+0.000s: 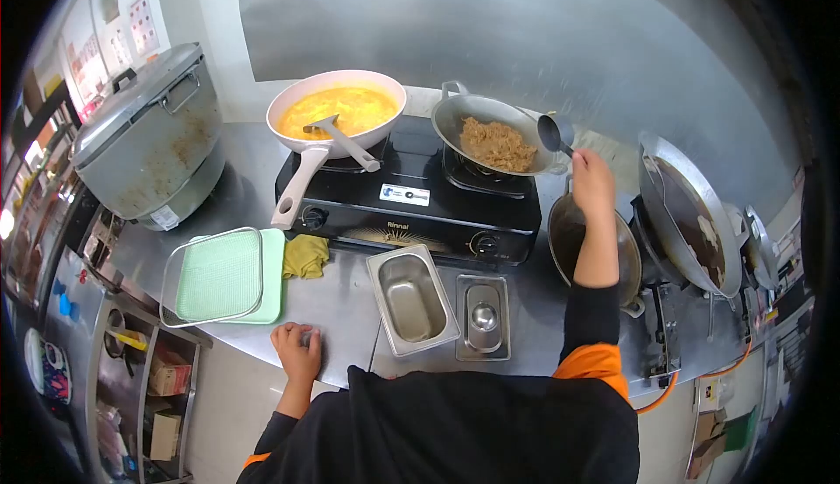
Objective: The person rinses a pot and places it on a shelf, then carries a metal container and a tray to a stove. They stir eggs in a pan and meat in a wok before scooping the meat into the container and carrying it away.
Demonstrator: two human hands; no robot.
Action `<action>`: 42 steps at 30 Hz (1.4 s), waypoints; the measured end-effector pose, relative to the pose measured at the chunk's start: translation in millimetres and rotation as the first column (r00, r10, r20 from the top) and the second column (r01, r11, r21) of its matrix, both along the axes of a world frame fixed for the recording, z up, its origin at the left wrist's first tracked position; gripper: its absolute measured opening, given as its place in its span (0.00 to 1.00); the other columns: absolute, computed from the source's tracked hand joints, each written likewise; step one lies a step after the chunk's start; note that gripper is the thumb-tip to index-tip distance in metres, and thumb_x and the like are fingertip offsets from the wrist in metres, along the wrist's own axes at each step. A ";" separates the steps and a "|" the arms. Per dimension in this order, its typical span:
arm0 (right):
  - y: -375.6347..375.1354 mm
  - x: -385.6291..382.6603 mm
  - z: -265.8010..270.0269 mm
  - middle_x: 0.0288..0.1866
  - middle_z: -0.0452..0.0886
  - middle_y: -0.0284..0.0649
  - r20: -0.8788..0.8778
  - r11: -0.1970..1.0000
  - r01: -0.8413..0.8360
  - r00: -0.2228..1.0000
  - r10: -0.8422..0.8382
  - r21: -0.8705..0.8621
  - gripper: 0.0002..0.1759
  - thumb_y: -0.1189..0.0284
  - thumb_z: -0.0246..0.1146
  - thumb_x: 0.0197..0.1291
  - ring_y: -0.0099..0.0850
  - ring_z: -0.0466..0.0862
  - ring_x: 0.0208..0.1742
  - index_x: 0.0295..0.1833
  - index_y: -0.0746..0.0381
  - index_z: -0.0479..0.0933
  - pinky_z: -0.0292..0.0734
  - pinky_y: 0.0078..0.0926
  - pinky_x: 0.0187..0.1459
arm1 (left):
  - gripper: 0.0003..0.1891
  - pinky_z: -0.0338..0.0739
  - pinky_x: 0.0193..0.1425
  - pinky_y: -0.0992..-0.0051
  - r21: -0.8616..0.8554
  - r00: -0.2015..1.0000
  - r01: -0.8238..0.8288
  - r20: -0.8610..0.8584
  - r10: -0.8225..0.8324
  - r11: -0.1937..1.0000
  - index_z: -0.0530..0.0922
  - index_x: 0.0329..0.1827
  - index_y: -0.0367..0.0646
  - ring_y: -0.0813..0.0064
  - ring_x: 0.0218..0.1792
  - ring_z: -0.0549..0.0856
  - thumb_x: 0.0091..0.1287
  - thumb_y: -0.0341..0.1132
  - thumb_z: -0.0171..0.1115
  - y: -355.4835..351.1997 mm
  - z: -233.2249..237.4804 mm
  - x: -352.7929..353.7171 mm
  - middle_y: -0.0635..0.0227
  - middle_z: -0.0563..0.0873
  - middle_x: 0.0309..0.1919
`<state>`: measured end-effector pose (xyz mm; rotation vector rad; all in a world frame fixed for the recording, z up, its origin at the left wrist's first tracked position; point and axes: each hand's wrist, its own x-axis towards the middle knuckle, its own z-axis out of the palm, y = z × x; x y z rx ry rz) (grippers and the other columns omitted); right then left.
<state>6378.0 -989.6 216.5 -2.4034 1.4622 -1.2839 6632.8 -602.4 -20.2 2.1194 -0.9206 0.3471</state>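
Observation:
My right hand (592, 176) is closed around the handle of a dark ladle (549, 133), its bowl over the right rim of a metal wok (448, 116). Brown shredded food (497, 144) lies in that wok, on the right burner of a black two-burner gas stove (411, 214). At the counter's front edge rests my left hand (297, 350), fingers loosely curled, with nothing visible in it. On the left burner a pale frying pan (282, 109) contains yellow liquid that looks like egg. A grey spatula (350, 144) lies across its rim.
A large rice cooker (157, 125) stands at left. Nearer are a wire rack (219, 276) on a green tray (273, 261), a yellow-green cloth (305, 256), a steel pan (411, 300) and a smaller steel container (484, 348). Larger woks (691, 213) stand at right.

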 end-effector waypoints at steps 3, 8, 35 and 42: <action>-41.0 31.6 12.5 0.40 0.77 0.50 -0.360 0.986 0.146 0.927 -0.108 0.081 0.14 0.70 0.47 0.55 0.44 0.77 0.43 0.40 0.64 0.76 0.71 0.36 0.43 | 0.07 0.62 0.48 0.64 0.008 0.999 -0.027 -0.019 0.027 1.000 0.76 0.28 0.40 0.58 0.42 0.68 0.47 0.32 0.63 0.2 1.7 0.2 0.60 0.73 0.32; -90.9 79.9 -8.2 0.42 0.78 0.47 -0.612 0.971 0.202 0.786 -0.084 0.125 0.14 0.73 0.47 0.52 0.41 0.78 0.45 0.39 0.62 0.78 0.72 0.38 0.42 | 0.07 0.63 0.48 0.64 0.003 0.999 -0.044 -0.026 0.044 0.999 0.76 0.27 0.40 0.58 0.43 0.68 0.46 0.31 0.63 0.1 -0.1 0.1 0.61 0.72 0.32; -142.6 132.3 -33.9 0.35 0.79 0.48 -0.698 0.998 0.043 0.716 -0.006 0.036 0.11 0.73 0.53 0.49 0.43 0.79 0.39 0.36 0.63 0.78 0.73 0.36 0.38 | 0.06 0.63 0.45 0.65 -0.016 0.998 -0.053 -0.042 0.052 0.998 0.75 0.25 0.40 0.59 0.40 0.69 0.45 0.30 0.63 -0.3 -0.5 6.6 0.61 0.72 0.30; -112.9 118.6 8.3 0.35 0.79 0.45 -0.699 0.971 -0.174 0.674 0.239 0.165 0.11 0.65 0.57 0.50 0.43 0.78 0.38 0.35 0.59 0.78 0.71 0.38 0.38 | 0.06 0.63 0.44 0.65 -0.022 0.998 -0.038 -0.055 0.036 0.999 0.74 0.25 0.40 0.60 0.39 0.68 0.45 0.29 0.62 -1.5 0.8 6.7 0.61 0.72 0.30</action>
